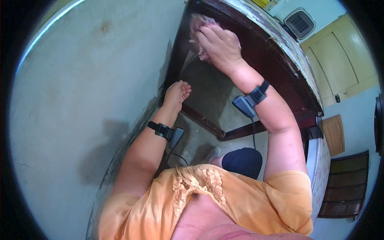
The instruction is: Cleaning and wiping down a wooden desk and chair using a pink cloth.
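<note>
My right hand (221, 44) is closed on a crumpled pink cloth (203, 24). It presses the cloth against the dark red-brown wooden side of a table (256, 34), near the top of the corner leg. Lower down and to the left, my left hand (177, 95) hangs beside that leg, close to the wall. Its fingers are loosely curled, and nothing shows in them. Each wrist wears a black strap with a small dark device and a cable.
A pale wall (88, 80) runs along the left. Low wooden rails (204, 122) join the table legs above the grey floor. On the right are a small heater-like box (299, 23), a cream cabinet (340, 60), a wooden board (333, 135) and a dark brown panel (346, 186).
</note>
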### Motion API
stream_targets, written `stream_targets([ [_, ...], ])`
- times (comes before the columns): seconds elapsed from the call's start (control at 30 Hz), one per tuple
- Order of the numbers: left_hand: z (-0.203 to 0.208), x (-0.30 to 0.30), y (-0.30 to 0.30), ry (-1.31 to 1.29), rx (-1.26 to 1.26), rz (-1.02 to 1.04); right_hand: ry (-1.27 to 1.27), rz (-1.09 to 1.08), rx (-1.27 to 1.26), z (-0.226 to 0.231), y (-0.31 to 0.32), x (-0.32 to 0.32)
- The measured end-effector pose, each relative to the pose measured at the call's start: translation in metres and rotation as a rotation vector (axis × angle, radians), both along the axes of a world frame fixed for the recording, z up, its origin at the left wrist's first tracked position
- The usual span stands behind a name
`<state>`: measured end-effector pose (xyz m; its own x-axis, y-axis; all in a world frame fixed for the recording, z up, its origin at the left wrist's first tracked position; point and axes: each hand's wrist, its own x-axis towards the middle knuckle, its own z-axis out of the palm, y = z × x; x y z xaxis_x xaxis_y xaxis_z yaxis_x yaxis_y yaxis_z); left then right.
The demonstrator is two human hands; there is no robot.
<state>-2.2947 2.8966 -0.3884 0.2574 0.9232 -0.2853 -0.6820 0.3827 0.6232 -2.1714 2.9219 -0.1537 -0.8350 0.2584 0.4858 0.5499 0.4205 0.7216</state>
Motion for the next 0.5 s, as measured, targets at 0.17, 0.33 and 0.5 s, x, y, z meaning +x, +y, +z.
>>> stream_targets([
  [0.17,0.006,0.008,0.002,-0.032,0.04,-0.088,-0.044,-0.18,0.163,0.005,0.03,-0.005],
  [0.33,0.023,0.016,-0.007,0.052,0.209,-0.164,-0.225,-0.38,-0.113,-0.01,-0.026,0.048],
  [0.5,0.086,0.04,-0.055,-0.081,0.551,-0.274,0.776,-0.289,-0.916,-0.026,-0.1,0.086],
])
